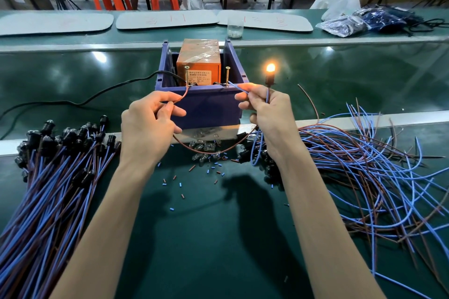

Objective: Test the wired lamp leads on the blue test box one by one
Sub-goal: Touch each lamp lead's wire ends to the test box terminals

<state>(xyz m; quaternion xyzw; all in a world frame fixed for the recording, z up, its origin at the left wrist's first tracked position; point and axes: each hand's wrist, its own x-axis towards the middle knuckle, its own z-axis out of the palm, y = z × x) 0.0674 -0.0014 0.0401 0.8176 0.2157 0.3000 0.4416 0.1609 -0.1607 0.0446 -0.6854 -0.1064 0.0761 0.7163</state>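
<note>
**One box, two screws, one lamp alight**

One blue plastic test box (209, 104) holds one orange metal block (198, 56) and two upright brass screws (186, 75) (227, 75). The left hand (148, 124) pinches one brown wire lead (185, 92). The right hand (267, 114) pinches one blue wire lead (239, 87), below one lit lamp (270, 68). Two heaps of wired lamps (48, 177) (376, 165) flank them, their pieces too many to count. Beyond lie three pale oval boards (53, 23) (167, 19) (264, 20), one clear plastic cup (235, 28) and one black cable (109, 90).

Bright overhead light, glare spots on the belt (340, 75), soft shadows (fisheye curve at edges).
</note>
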